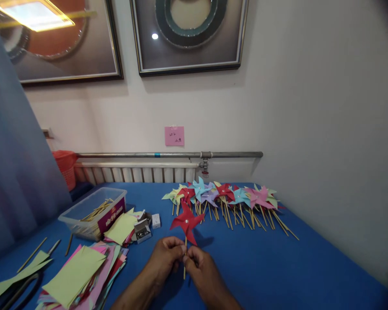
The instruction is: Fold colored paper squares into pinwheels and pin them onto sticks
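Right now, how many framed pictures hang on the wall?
2: one framed picture at upper left, cut off by the image edge, and a second to its right above the pink note. Others may hang out of view.

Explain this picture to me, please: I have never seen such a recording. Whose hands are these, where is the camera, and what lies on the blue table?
There is no machine: a person's two bare hands, filmed by a camera worn on their head, looking forward and down. The left hand and right hand together pinch the wooden stick of a red pinwheel, held upright over the blue table. Behind lies a row of finished pinwheels. At the left are a stack of coloured paper, a clear plastic box of sticks and a small open box of pins.
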### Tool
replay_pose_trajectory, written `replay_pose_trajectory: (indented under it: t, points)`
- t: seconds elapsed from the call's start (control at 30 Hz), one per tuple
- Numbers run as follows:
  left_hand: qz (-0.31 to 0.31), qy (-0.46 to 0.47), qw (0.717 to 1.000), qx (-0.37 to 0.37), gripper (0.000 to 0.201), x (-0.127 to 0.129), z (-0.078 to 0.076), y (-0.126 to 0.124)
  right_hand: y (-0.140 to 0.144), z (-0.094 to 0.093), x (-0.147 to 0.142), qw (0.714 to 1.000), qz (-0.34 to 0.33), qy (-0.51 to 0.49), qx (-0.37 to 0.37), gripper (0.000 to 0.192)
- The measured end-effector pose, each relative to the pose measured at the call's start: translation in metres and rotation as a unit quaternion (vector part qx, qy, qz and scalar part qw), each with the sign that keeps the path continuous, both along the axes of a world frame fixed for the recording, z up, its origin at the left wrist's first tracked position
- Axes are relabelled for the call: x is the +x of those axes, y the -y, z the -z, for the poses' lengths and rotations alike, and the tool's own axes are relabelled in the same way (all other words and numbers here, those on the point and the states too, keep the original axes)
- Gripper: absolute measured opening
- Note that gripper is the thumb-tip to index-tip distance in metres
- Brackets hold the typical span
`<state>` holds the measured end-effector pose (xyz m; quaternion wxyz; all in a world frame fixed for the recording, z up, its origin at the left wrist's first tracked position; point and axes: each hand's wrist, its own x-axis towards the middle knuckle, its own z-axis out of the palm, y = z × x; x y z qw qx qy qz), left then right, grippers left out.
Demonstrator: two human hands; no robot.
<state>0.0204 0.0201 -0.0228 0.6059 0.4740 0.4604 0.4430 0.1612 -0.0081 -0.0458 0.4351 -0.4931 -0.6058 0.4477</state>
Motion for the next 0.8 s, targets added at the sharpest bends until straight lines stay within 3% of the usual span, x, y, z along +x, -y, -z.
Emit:
replay_pose_trajectory:
  t: [0.23, 0.63, 0.8]
  points:
    - [-0.004, -0.015, 1.0, -0.003, 0.028, 0.0, -0.007, 0.001, -0.002, 0.002, 0.001, 1.0, -0.011, 0.016, 0.009, 0.023]
    - [-0.119, 0.025, 0.993, 0.007, 0.037, -0.003, -0.012, -0.001, 0.005, -0.004, -0.006, 0.996, 0.01, 0.085, -0.009, 0.013]
    - [-0.111, 0.021, 0.994, 0.007, 0.036, -0.004, -0.014, 0.0, 0.004, -0.001, -0.005, 0.996, 0.003, 0.085, 0.017, 0.012]
